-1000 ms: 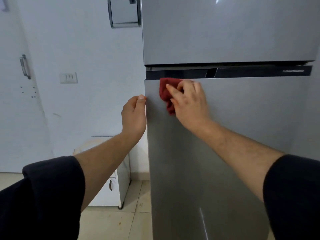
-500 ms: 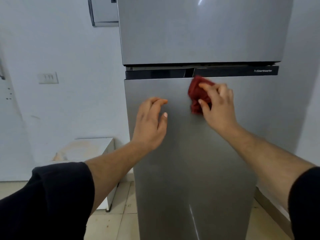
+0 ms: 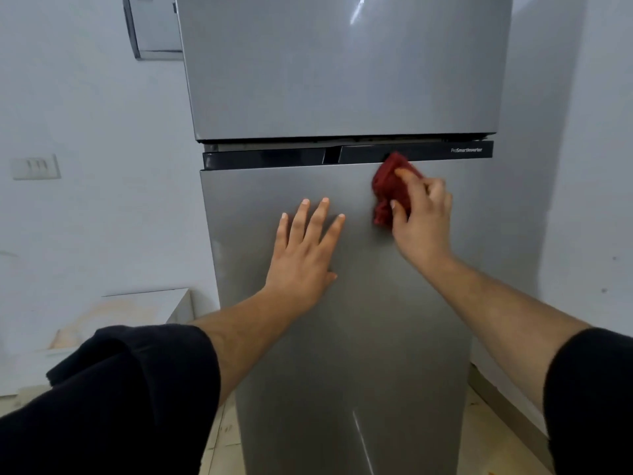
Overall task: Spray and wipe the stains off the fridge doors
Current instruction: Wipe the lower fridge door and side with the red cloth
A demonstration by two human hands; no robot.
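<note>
Since 1 second ago the cloth (image 3: 390, 190) has travelled from the top left corner of the lower door (image 3: 342, 354) to its upper right part. The left hand (image 3: 303, 255) has left the door's left edge and now lies flat on the panel.

Nearest the camera, a black left sleeve (image 3: 120, 389) and right sleeve (image 3: 592, 389) frame the view, with bare forearms reaching forward. The left hand is spread, 4 fingers straight and apart, palm against the lower door a little left of its middle. The right hand (image 3: 424, 217) grips the bunched red cloth, fingers curled over it, and presses it on the door just under the black strip (image 3: 274, 159). The cloth's top corner overlaps that strip. The 2 hands are near each other but apart, with bare steel between them.

Below the hands the door runs down as plain steel to the bottom of the view, with a bright streak of reflection low on it. The door's left edge stands free, with open floor (image 3: 219, 440) beside it and a low white cabinet (image 3: 144, 303) set back to the left, apart from the fridge. On the right, the fridge's side sits close to the right wall (image 3: 599, 166), leaving only a narrow strip of floor along a skirting board (image 3: 510, 406).

Above the strip the upper door (image 3: 342, 63) is closed, with a thin dark gap under it. Farther back on the left wall are a switch plate (image 3: 34, 167) and a grey wall box (image 3: 154, 29), the box partly hidden behind the upper door's left edge.
</note>
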